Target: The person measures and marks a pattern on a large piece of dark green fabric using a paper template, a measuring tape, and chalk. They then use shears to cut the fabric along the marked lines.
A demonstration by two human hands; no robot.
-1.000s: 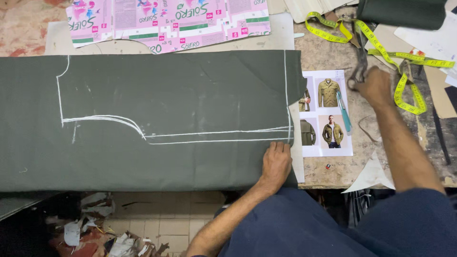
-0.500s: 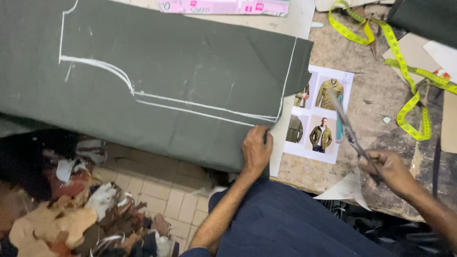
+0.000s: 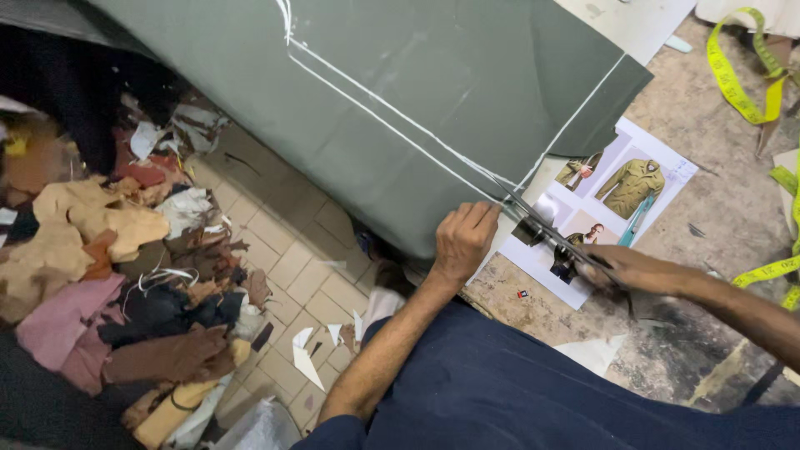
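Two hands working green fabric (image 3: 400, 100) on the worktable (image 3: 717, 208): left hand (image 3: 463, 242) pressing fingers together, flattening the edge; right hand (image 3: 637, 271) clamping scissors (image 3: 546, 225), blades meeting the chalk line (image 3: 392, 108).

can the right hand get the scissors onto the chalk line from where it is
Probably yes. The right hand holds the scissors with their tips already at the cloth edge where the chalk line ends; the left hand presses the cloth beside it, not across the path.
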